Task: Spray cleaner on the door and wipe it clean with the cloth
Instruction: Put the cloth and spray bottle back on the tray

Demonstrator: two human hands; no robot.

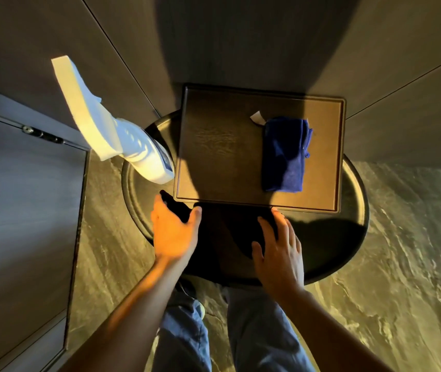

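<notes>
Left hand [175,232]: yours, empty, fingers spread wide, over the near-left rim of the round black table [353,232].
Right hand [279,248]: yours, empty, fingers loosely extended, palm down over the table's near edge.
Spray bottle [112,124]: white, standing on the table just beyond your left hand, apart from it.
Cloth [285,154]: blue, folded, white tag at its far corner, beyond your right hand, untouched.
Tray [214,146]: brown, rectangular, on the table, carrying the cloth; near edge just ahead of both hands.
Door [21,189]: dark panel, left of your left hand.
</notes>
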